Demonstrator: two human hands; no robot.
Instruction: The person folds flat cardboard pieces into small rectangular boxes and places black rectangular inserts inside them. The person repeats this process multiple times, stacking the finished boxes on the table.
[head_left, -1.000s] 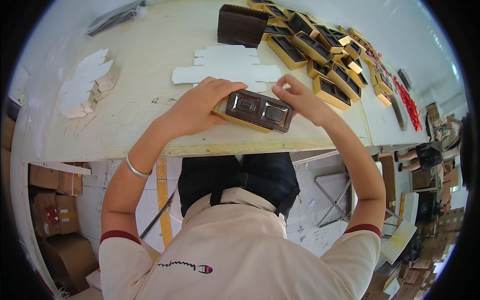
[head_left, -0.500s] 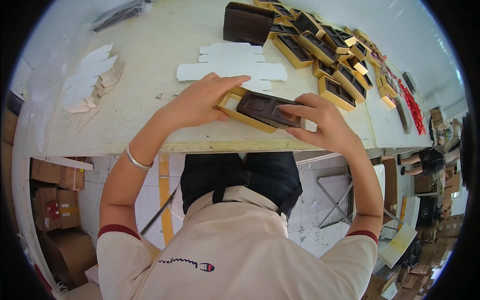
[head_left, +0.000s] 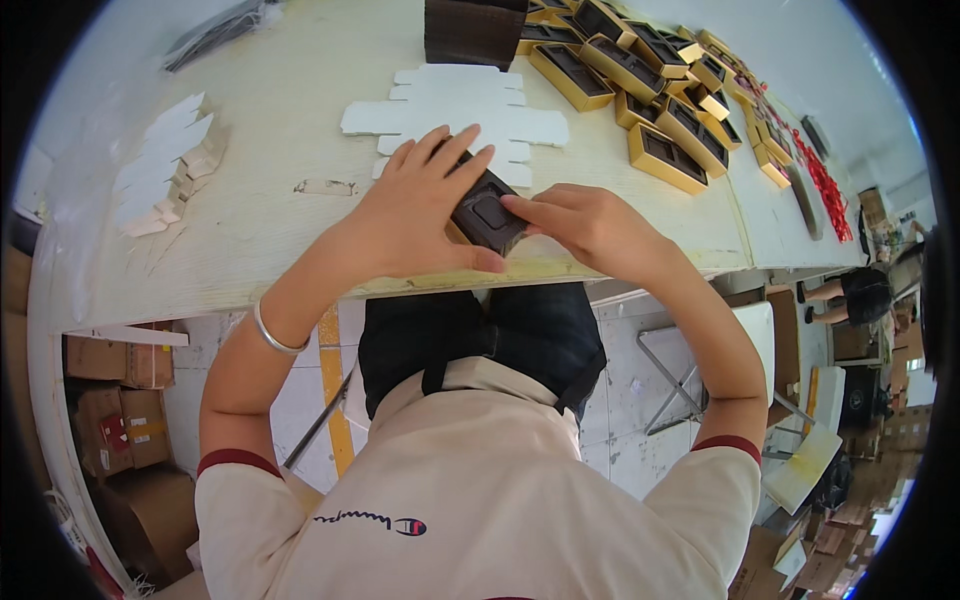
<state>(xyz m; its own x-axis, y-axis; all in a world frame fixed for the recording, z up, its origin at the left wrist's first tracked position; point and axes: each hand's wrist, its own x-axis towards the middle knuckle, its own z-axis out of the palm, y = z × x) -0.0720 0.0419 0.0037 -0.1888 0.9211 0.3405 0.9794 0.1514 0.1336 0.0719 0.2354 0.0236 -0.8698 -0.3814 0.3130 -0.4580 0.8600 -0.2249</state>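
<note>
At the left of the frame a stack of white die-cut card blanks (head_left: 165,165) lies on the pale worktable (head_left: 280,230), well apart from the work.

The left hand (head_left: 415,215) lies flat at centre frame, fingers spread and pressing down over the left part of a dark brown insert tray (head_left: 487,215). A thin sliver of gold box shows beneath the tray on its left side; how far the tray is seated cannot be told, as the hand covers that part. The tray sits near the front edge of the table, just below a flat white card blank (head_left: 455,110).

The right hand (head_left: 590,225) has its fingers extended and held together, the tips touching the right edge of the tray; it grips nothing.

Judgement: the step in hand is pressing the insert into its box. The next move calls for even downward pressure along the exposed right edge and corners.

In the upper right, a row of gold boxes with dark inserts (head_left: 660,85) runs toward the far end of the table, behind a dark brown stack (head_left: 475,30).
</note>
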